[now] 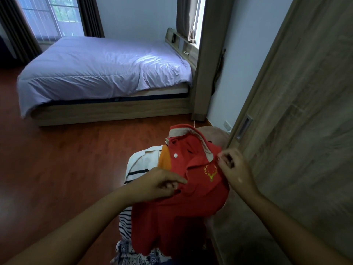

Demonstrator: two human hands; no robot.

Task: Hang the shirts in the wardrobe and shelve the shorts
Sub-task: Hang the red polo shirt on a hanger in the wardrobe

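The red polo shirt [191, 203] hangs between my two hands, held up in front of me just beside the wardrobe door [305, 131] on my right. My left hand [158, 185] pinches a fold of the front, below the white button [175, 155], thumb against curled fingers. My right hand [232, 170] pinches the cloth at the shoulder beside the pale collar [205, 144], fingers curled tight. I cannot make out anything between those fingertips beyond red fabric. A gold stag emblem [210, 172] shows on the chest between my hands. The lower part of the shirt droops and bunches, and its hem is hard to follow against what lies below.

Under and behind the shirt is a heap of clothes, mostly covered. A white shirt with dark stripes [137, 169] shows at the left, a bit of orange cloth [164, 159] sticks out by the collar, and a blue and white patterned piece [129, 253] is cut off by the bottom edge. What the heap rests on I cannot tell. A brownish shape [217, 134] behind the collar is too hidden to name.

The wardrobe door is wood-grained with a recessed handle [243, 129]. Its top and right side run out of view, and the inside is hidden. Across the reddish wood floor [66, 159] stands a bed [95, 67] with a pale cover and a wooden headboard [181, 44], and a window [47, 16] with dark curtains lies beyond it.
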